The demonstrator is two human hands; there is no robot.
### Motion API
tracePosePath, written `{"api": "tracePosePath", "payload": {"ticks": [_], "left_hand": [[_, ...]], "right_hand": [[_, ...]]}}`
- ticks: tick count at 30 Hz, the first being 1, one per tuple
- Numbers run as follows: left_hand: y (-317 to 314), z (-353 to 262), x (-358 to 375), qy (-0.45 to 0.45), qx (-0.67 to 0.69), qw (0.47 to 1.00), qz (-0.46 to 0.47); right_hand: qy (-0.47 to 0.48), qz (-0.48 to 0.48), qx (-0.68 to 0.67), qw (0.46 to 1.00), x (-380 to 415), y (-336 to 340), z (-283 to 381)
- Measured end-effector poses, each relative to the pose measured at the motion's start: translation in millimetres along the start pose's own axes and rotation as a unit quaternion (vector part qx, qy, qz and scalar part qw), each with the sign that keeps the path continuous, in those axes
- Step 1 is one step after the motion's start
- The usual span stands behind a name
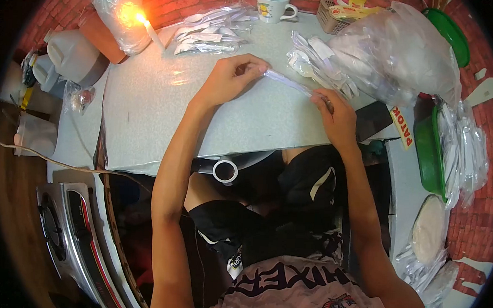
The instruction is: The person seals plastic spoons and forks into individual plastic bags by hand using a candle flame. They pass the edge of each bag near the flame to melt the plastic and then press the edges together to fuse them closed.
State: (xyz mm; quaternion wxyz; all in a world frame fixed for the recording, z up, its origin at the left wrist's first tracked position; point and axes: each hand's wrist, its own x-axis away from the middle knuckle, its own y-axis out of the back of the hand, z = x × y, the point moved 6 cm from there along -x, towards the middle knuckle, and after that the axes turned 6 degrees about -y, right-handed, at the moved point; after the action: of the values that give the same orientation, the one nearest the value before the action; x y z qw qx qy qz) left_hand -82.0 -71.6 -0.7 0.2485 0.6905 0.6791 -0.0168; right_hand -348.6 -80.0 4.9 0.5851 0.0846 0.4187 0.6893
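A person seen from above, looking down at their own body. Both arms are bare from shoulder to wrist, with no sleeves, watch or bracelets showing. The left hand (pixel 228 78) and right hand (pixel 335 117) wear no gloves or rings that can be made out. The torso is covered by a pale sleeveless top (pixel 300 293) printed with large dark block letters and a small red-and-dark winged emblem. Below it are black shorts (pixel 276 222) with white curved stripes and a small white logo patch.
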Motion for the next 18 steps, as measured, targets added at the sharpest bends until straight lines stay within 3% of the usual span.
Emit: {"api": "tracePosePath", "payload": {"ticks": [2, 4, 6, 10, 13, 18], "left_hand": [[-0.3, 3.8, -0.9, 0.026, 0.066, 0.997, -0.001], [-0.6, 6.9, -1.6, 0.05, 0.131, 0.99, 0.0], [-3.2, -6.1, -1.4, -0.036, 0.317, 0.947, 0.034], [2.4, -13.1, 1.8, -0.051, 0.273, 0.958, 0.068], [-2.5, -18.0, 5.1, -0.01, 0.312, 0.947, 0.077], [-7.5, -10.7, 3.7, 0.075, 0.311, 0.947, -0.02]], "right_hand": [[-0.01, -0.01, -0.036, 0.999, 2.2, 2.7, -9.6], [-0.068, 0.049, -0.143, 0.986, 0.9, -1.2, -21.6], [-0.071, 0.06, -0.18, 0.979, 0.3, -2.0, -24.7], [-0.096, 0.099, -0.245, 0.96, -0.1, -2.1, -25.4], [-0.135, 0.089, -0.272, 0.949, 2.0, -2.2, -25.3], [-0.141, 0.108, -0.313, 0.933, 3.7, -6.3, -29.2]]}}
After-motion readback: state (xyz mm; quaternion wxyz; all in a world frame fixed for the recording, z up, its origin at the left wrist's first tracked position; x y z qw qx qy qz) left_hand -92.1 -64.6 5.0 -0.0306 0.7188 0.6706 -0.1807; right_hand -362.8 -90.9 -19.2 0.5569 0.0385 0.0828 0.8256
